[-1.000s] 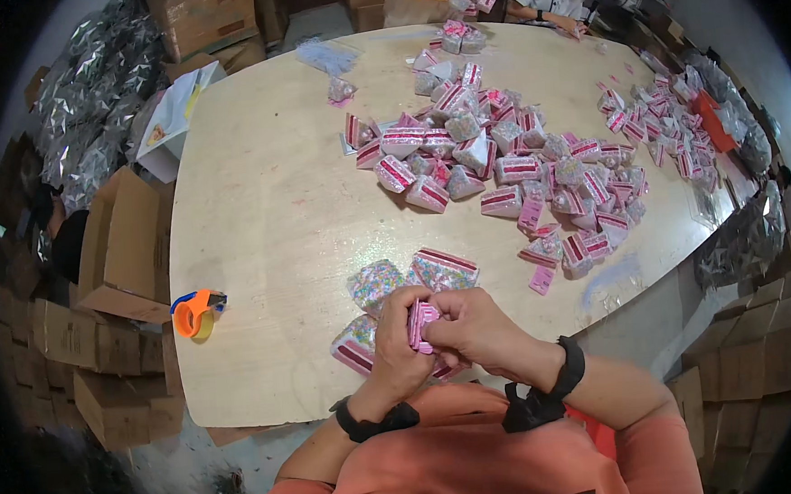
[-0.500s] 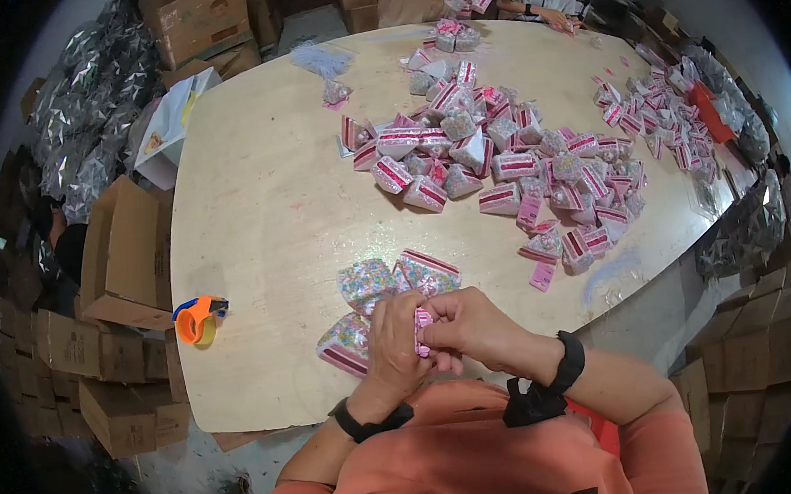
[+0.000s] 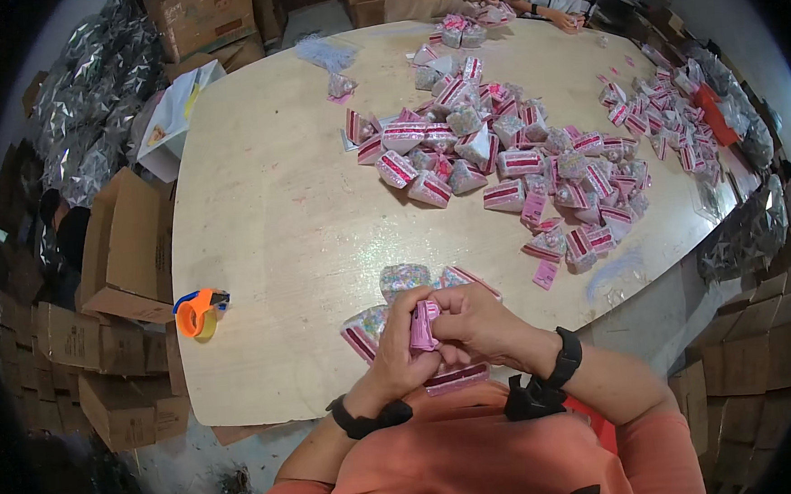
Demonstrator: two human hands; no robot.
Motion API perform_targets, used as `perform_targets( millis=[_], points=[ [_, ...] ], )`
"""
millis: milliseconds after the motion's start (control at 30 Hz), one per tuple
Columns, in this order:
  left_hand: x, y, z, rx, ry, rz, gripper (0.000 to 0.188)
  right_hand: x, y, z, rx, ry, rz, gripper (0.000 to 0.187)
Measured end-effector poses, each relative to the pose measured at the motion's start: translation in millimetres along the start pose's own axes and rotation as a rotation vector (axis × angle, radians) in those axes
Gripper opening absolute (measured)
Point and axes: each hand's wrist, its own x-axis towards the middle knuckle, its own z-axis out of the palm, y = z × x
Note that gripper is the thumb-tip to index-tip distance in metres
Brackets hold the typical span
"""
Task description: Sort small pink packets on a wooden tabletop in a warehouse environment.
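My left hand and my right hand meet close to my body at the table's near edge. A small folded pink printed card is pinched between them, its face bent. My left thumb and fingers grip its side; my right fingers close on its other edge. Around my hands lie toy cake slices in clear wrap: a sprinkled one beyond them, another at the right, a third with a red layer at the left, and one below my hands. Whether these are joined to the card is hidden.
On the pale table a large heap of wrapped cake slices spreads across the middle and right. An orange tape dispenser stands at the left edge, beside an open carton. Two people work at the far side.
The pink card has turned and shows more of its face between my hands. The cake slices by my hands have shifted right, and one now shows below my hands.
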Motion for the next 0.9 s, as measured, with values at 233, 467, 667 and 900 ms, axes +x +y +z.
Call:
perform_targets(
  millis=[233,467,667,900],
  points=[
    [-9,-2,0,-0.156,-0.021,-0.027,0.071,3,4,-3,-0.029,0.029,-0.036,0.007],
    [-5,-3,1,-0.613,0.198,-0.089,0.067,-2,0,-4,0.042,0.085,0.012,0.008],
    [-10,-11,-4,-0.318,0.287,-0.077,0.088,-2,4,-9,0.053,0.068,0.016,0.005],
    [-17,-20,-12,0.253,0.072,0.214,0.080,-2,10,-10,0.051,0.044,-0.016,0.005]
  ],
)
